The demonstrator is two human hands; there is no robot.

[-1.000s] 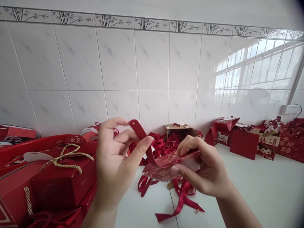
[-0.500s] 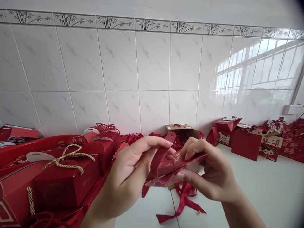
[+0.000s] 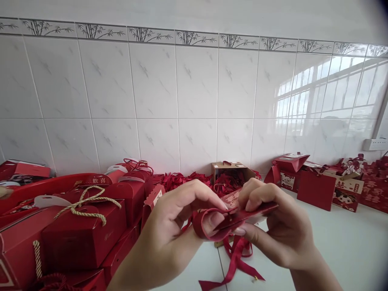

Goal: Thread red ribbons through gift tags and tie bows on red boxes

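A red gift box with a pale printed pattern (image 3: 233,198) is held in front of me at chest height. My right hand (image 3: 280,224) pinches its edge, fingers on top and thumb beneath. A flat red strap (image 3: 199,224) curls into a loop at the box's left side. My left hand (image 3: 177,226) closes on this strap, its fingertips pressing the end onto the box edge and its thumb inside the loop. The strap's tip is hidden under the fingers. Below the hands, a dark red ribbon (image 3: 235,262) with a small gold piece lies on the white table (image 3: 321,246).
Red boxes (image 3: 87,232), one tied with gold cord, are stacked at left beside a red tray (image 3: 65,180). An open carton (image 3: 218,169) with red ribbons stands by the tiled wall. Finished-looking gift bags (image 3: 315,190) stand at right. A blurred hand (image 3: 4,192) shows at the left edge.
The strap's free end, upright before, is now folded down against the box edge. My left thumb has moved into the loop. Both hands have shifted slightly right.
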